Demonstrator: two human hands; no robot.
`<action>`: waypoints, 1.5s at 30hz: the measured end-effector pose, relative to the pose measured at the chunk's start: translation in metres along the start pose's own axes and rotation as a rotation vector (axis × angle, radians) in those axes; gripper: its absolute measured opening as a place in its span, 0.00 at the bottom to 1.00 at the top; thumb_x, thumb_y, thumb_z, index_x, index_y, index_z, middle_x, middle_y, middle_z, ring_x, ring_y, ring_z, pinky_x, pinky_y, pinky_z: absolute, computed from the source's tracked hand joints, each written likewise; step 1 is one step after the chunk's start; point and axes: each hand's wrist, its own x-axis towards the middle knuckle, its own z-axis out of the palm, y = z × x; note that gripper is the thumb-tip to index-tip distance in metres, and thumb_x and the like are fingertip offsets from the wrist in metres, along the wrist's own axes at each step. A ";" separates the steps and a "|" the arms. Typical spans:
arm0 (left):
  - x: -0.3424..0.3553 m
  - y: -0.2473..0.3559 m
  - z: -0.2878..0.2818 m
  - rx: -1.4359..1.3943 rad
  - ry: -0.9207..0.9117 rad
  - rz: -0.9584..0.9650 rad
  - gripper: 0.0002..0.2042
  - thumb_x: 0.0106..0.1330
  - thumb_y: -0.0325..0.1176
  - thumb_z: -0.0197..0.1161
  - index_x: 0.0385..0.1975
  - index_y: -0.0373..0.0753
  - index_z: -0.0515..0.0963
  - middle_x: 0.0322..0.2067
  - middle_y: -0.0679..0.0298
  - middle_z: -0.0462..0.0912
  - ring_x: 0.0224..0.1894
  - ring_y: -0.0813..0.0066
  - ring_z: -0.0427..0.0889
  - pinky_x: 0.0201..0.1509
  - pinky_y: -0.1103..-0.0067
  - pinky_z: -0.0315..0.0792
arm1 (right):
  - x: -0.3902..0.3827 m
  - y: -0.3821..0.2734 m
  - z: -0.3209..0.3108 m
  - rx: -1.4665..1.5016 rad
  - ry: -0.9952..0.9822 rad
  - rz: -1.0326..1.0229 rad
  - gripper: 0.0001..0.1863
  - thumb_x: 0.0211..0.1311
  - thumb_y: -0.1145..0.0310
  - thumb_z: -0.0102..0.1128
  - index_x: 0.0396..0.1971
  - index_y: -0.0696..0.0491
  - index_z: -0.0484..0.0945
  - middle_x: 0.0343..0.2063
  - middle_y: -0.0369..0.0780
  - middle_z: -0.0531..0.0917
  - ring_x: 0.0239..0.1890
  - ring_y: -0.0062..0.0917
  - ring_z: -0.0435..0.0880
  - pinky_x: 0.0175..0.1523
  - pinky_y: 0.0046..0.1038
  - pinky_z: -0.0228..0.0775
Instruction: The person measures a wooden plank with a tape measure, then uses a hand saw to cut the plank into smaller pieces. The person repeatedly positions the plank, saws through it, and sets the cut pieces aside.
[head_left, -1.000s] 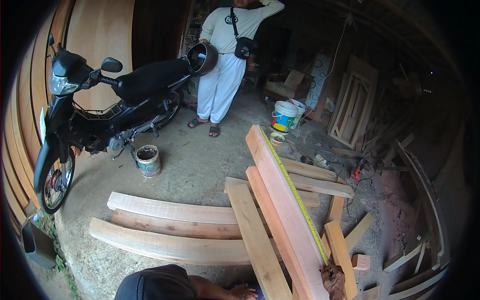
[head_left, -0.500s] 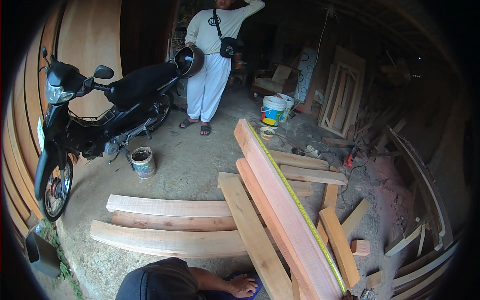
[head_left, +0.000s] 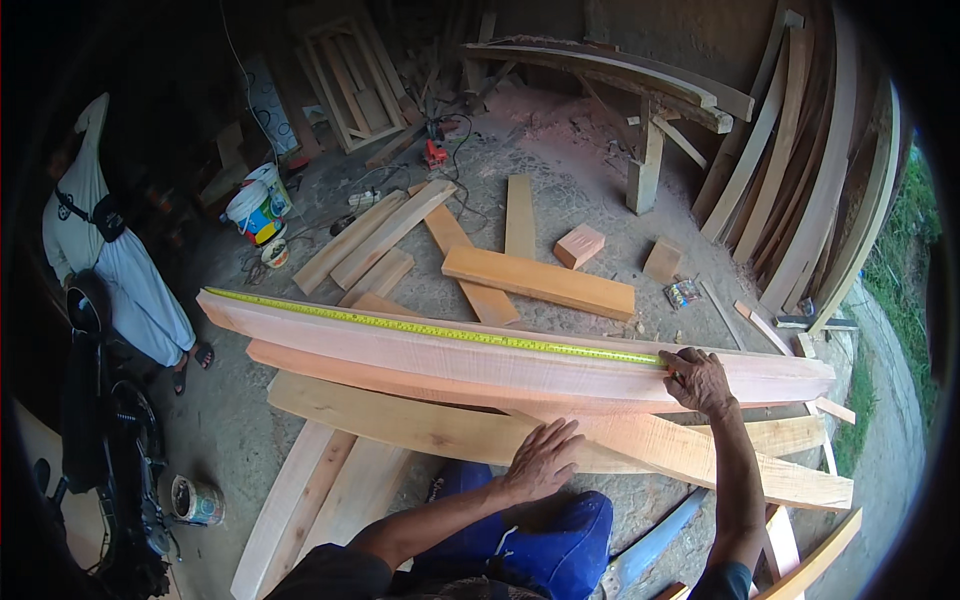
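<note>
A yellow tape measure (head_left: 440, 330) runs along the top of a long pale-pink wooden beam (head_left: 560, 372). Near the beam's right part my right hand (head_left: 698, 380) is closed on the tape, fingers pressed to the beam's far edge. My left hand (head_left: 540, 462), empty with its fingers stretched out, is over a lighter plank (head_left: 400, 415) just below the beam; whether it touches the wood I cannot tell. Beneath the beam lies a second reddish board (head_left: 340, 375), and another board (head_left: 740, 462) slants out to the right.
Past the beam lie short boards (head_left: 540, 282) and wooden blocks (head_left: 580, 246). Paint buckets (head_left: 255, 212) stand far left, near a person (head_left: 130, 270) and a motorbike (head_left: 110, 440). Long planks (head_left: 790, 150) lean at the far right, beside a rough wooden bench (head_left: 640, 85).
My view has swung right along the beam. My right hand, barely visible at the lower edge before, now shows on the tape; my left hand has come up from my blue-clothed leg toward the planks.
</note>
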 end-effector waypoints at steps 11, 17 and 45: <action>0.211 0.069 0.014 0.132 0.010 0.140 0.45 0.66 0.44 0.69 0.77 0.25 0.57 0.79 0.37 0.53 0.84 0.40 0.47 0.87 0.52 0.39 | 0.000 0.026 0.006 0.007 0.037 0.017 0.25 0.61 0.56 0.67 0.59 0.40 0.84 0.48 0.37 0.85 0.53 0.37 0.84 0.54 0.45 0.74; 0.245 0.086 0.047 0.173 -0.014 0.172 0.43 0.64 0.46 0.70 0.74 0.25 0.63 0.79 0.35 0.52 0.84 0.40 0.46 0.86 0.51 0.38 | -0.014 0.055 0.002 0.030 0.065 0.057 0.27 0.60 0.56 0.67 0.61 0.40 0.83 0.52 0.39 0.84 0.56 0.40 0.82 0.58 0.48 0.72; 0.270 0.087 0.125 0.160 0.344 0.350 0.41 0.74 0.50 0.53 0.80 0.30 0.53 0.82 0.42 0.51 0.86 0.46 0.44 0.88 0.55 0.35 | -0.022 -0.028 0.013 1.049 0.678 0.782 0.25 0.87 0.52 0.50 0.46 0.61 0.85 0.33 0.39 0.85 0.38 0.22 0.80 0.47 0.30 0.74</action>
